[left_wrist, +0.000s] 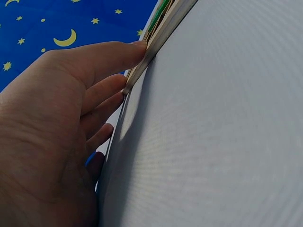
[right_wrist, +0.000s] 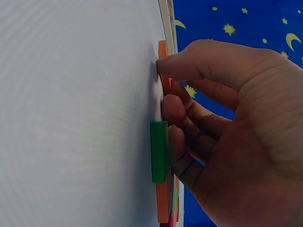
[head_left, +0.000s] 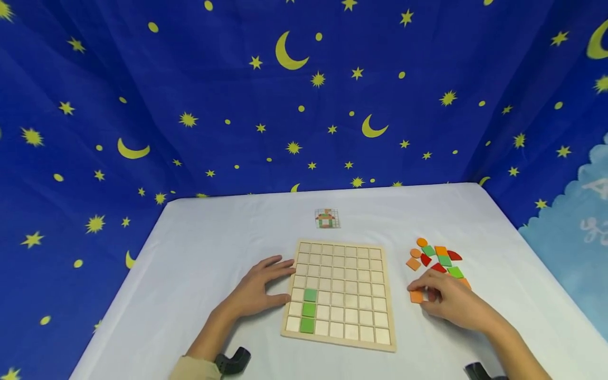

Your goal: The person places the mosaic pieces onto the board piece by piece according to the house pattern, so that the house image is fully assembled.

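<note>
Fingers of the right hand (head_left: 451,302) pinch an orange square (head_left: 416,297), just right of the wooden grid board (head_left: 351,287); whether it's lifted off the table (head_left: 228,232), can't tell from here! Over on the other side, the left hand (head_left: 256,287) has its fingers spread wide, tips touching the board's left rim. Three green tiles (head_left: 309,310) line up in the second column, and loose red, green and orange pieces (head_left: 445,260) lie near the right hand.
</note>
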Motion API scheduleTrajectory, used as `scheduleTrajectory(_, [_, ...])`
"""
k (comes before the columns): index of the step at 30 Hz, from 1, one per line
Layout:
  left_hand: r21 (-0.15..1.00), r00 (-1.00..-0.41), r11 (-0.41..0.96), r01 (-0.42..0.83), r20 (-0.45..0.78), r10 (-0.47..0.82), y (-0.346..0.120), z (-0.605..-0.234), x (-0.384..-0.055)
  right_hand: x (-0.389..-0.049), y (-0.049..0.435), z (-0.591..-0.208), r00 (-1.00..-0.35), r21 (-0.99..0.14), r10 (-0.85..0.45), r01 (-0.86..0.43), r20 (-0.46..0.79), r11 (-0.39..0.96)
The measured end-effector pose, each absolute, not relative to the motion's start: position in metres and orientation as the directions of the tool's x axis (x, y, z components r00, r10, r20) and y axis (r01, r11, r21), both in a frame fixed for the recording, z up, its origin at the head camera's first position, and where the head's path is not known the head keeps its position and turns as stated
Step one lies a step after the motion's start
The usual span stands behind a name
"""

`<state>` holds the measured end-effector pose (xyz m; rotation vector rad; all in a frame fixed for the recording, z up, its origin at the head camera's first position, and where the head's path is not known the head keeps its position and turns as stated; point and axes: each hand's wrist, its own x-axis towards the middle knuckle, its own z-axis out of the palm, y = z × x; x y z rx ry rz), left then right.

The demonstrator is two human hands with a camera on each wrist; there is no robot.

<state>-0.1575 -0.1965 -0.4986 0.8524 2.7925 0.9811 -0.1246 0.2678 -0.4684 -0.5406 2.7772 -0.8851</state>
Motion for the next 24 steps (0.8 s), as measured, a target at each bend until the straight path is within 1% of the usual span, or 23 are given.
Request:
scheduleTrajectory(8, [0.589, -0.846, 0.648, 0.483, 0.121, 0.520, -0.1961, -0.4964, -0.1576, -0.1250, 0.2698, -0.4697, -0.917, -0.583, -0.396, -0.299, -0.043, 0.755])
scheduleTrajectory(24, [0.594, -0.848, 0.648, 0.476, 0.114, 0.518, -0.1940, -0.4956, -0.1563, -0.1235, 0.2677, -0.4701, -0.913, -0.578, -0.405, -0.302, -0.054, 0.758])
